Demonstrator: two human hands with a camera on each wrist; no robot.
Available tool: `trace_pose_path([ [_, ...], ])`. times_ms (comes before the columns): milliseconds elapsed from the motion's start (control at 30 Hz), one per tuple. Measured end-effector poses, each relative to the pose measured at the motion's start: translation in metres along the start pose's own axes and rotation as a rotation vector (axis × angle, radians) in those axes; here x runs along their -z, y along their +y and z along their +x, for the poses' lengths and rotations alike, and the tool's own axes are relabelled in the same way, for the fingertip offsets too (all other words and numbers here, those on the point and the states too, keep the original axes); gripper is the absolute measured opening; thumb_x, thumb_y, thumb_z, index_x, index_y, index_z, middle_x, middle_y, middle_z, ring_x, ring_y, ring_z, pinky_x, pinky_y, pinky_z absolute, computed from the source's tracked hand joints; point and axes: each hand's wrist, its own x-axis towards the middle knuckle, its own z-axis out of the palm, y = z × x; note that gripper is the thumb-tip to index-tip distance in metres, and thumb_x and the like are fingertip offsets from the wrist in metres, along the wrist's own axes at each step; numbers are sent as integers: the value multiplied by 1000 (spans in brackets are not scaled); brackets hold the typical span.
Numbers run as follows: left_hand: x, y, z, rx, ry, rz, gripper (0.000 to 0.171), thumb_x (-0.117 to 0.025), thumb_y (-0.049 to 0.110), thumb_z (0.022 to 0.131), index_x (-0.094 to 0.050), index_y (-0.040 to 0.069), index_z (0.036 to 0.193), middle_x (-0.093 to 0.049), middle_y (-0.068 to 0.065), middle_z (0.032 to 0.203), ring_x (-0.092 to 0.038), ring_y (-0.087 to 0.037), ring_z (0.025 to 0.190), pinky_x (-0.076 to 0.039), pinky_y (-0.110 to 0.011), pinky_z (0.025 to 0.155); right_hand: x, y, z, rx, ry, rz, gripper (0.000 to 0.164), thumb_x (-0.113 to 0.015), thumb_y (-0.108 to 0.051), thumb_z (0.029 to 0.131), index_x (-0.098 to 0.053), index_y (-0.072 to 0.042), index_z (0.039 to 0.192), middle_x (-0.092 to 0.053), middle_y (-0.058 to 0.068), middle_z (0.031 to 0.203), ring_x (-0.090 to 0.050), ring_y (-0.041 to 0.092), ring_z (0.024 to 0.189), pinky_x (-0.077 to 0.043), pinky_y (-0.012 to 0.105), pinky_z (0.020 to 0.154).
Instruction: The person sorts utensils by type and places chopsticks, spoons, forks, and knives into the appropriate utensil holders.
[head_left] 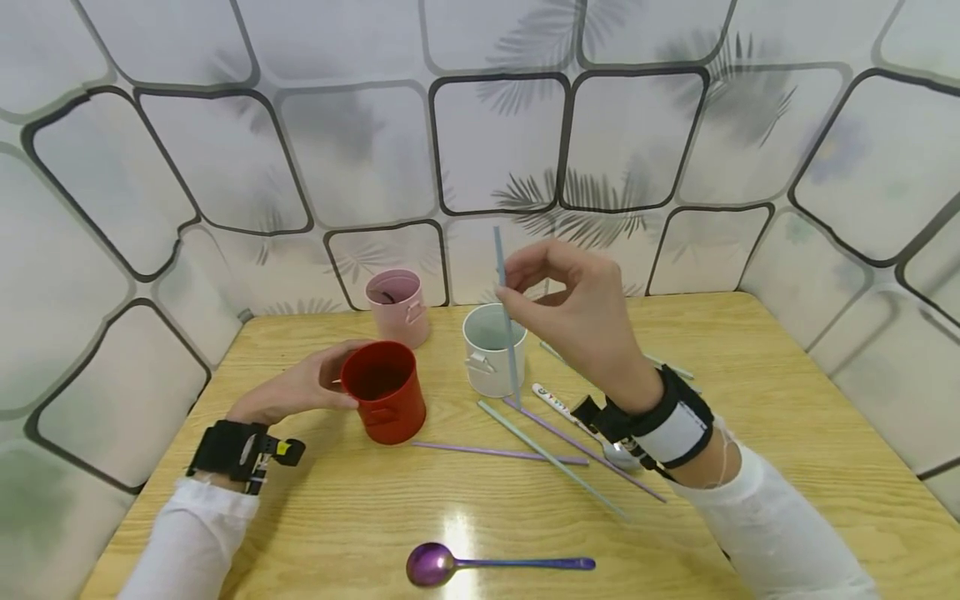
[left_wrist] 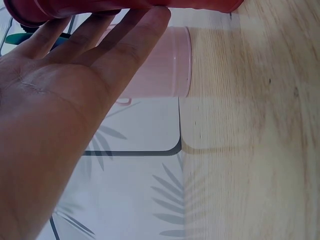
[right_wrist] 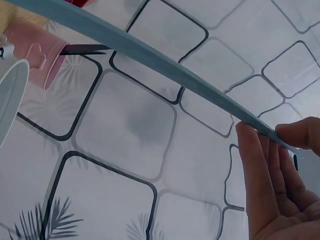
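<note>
In the head view my left hand (head_left: 322, 379) grips a small red cup (head_left: 392, 400) from its left side, thumb in front and fingers behind. The left wrist view shows the fingers reaching along the red cup (left_wrist: 130, 5). My right hand (head_left: 573, 308) pinches a pale blue straw (head_left: 512, 354) near its top, between thumb and fingertips. The straw hangs nearly upright and overlaps a white cup (head_left: 480, 377) in the head view. Up close, in the right wrist view, the blue straw (right_wrist: 185, 80) slants down to the pinching fingertips (right_wrist: 246, 131).
Behind the red cup stands a pink cup (head_left: 399, 321) with a dark item inside. Purple straws (head_left: 487, 451) and a green straw (head_left: 551, 458) lie across the wooden table (head_left: 337, 517). A spoon with a white patterned handle (head_left: 555, 404) lies by my right wrist; a purple spoon (head_left: 431, 565) lies in front.
</note>
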Motion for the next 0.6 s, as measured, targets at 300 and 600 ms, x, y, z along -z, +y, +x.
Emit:
trace_pose_path([
  [300,0,0,0,14,10,7,80,-80,5,88,-38,7,156,-51,-17,151,-49,-35,137,-48,-28,104,-25,-8,-5,131,32,131,18,-77,13,82,-69,3,95,-70,9,88,-70,17,81,-61,34,62],
  [600,0,0,1,0,-8,-19,78,-78,4,90,-38,8,157,-50,-15,152,-50,-25,137,-46,-28,106,-50,-12,-7,275,96,294,18,-72,19,81,-64,10,94,-68,8,88,-67,16,85,-62,37,68],
])
